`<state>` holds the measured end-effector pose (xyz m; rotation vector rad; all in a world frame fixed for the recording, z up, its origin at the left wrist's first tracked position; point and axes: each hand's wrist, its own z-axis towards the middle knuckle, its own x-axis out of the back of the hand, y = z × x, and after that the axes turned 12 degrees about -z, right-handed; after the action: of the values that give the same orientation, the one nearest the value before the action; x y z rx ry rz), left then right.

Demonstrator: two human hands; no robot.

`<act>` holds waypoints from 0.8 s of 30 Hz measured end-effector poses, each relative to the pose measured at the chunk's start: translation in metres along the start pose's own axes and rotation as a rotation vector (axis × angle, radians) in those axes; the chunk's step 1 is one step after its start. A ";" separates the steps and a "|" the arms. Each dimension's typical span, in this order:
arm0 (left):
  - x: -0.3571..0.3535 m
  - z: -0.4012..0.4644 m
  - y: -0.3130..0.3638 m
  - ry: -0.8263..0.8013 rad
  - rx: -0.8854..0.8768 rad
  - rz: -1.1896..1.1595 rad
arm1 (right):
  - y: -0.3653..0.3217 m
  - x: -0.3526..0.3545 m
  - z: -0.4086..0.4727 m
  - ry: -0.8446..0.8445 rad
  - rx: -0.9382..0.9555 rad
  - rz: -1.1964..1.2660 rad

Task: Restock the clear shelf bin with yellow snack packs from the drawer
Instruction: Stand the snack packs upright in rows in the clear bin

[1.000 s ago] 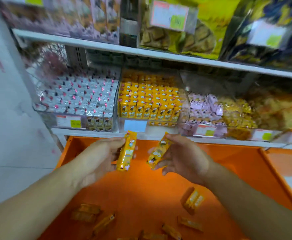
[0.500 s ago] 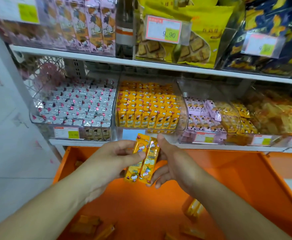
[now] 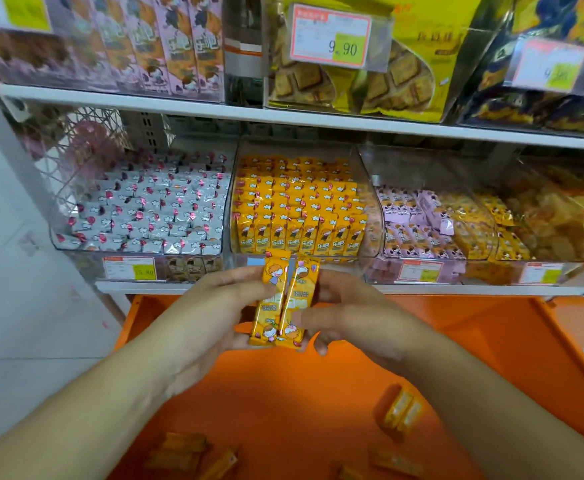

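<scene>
Two yellow snack packs stand side by side, upright, just in front of the shelf edge. My left hand (image 3: pixel 214 306) grips the left pack (image 3: pixel 272 299), and my right hand (image 3: pixel 349 313) grips the right pack (image 3: pixel 299 303). The packs touch along their long edges. Right behind them is the clear shelf bin (image 3: pixel 370 216), filled with rows of the same yellow packs (image 3: pixel 297 216). Below my hands lies the open orange drawer (image 3: pixel 491 341), with several loose yellow packs (image 3: pixel 399 414) on its floor.
A clear bin of silver and pink sweets (image 3: pixel 145 213) stands left of the yellow bin, and a bin of pink packs (image 3: pixel 422 220) stands to its right. An upper shelf (image 3: pixel 283 116) with bagged biscuits hangs above. A white tiled floor (image 3: pixel 24 306) is at left.
My hands came together from apart, bringing the two packs side by side, and rose toward the shelf bin. The view tilted up slightly.
</scene>
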<state>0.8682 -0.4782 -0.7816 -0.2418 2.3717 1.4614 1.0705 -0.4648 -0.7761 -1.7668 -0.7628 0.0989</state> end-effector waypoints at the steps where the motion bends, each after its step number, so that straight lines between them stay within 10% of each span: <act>1: 0.000 -0.001 0.001 -0.001 0.000 -0.011 | 0.001 0.001 -0.001 0.011 0.004 -0.025; 13: 0.011 -0.009 0.008 0.045 -0.168 0.134 | 0.003 0.015 -0.017 0.105 -0.123 -0.394; 24: -0.006 -0.005 -0.007 -0.106 -0.249 0.410 | 0.003 0.020 -0.009 0.291 0.165 -0.254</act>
<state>0.8755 -0.4860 -0.7834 0.2748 2.2383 1.9016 1.0914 -0.4619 -0.7692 -1.4746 -0.7370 -0.2544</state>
